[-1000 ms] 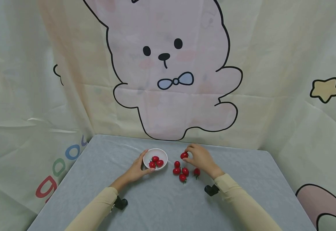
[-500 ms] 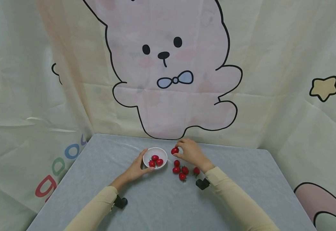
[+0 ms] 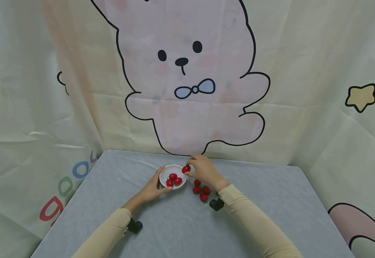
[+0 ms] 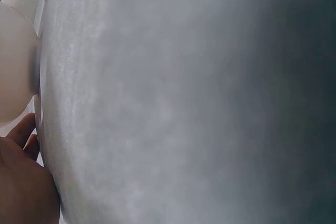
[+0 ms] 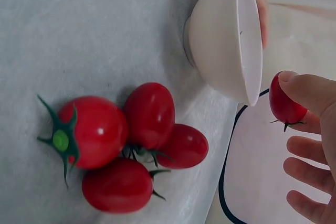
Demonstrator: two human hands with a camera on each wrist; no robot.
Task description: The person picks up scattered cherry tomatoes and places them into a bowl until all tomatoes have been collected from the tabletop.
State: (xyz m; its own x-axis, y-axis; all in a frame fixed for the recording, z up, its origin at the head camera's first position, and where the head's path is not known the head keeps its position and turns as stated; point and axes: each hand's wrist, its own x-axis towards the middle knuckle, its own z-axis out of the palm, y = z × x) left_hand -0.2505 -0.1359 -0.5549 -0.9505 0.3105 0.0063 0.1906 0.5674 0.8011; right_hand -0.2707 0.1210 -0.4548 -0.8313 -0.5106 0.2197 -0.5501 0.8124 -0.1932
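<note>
My left hand (image 3: 151, 189) grips a small white bowl (image 3: 165, 173), fingers along its far left side and thumb at the near rim. Inside the bowl lie several red cherry tomatoes (image 3: 173, 176). With thumb and fingertips my right hand (image 3: 204, 171) pinches one more cherry tomato (image 5: 286, 102), its green stem end pointing away from the bowl. In the head view this tomato overlaps the bowl's right rim. The right wrist view shows it above the rim, the other three fingers spread loosely. Only the bowl's outer wall (image 4: 16, 64) shows in the left wrist view.
Several loose cherry tomatoes (image 5: 149, 115) with green stems sit clustered on the grey cloth-covered table (image 3: 174, 229), right of the bowl. Another is mostly hidden by the right wrist. A printed fabric backdrop (image 3: 181, 125) rises directly behind the table's far edge.
My right hand has carried the pinched cherry tomato leftward from above the cluster to the bowl's right rim. The left hand and bowl have stayed in place.
</note>
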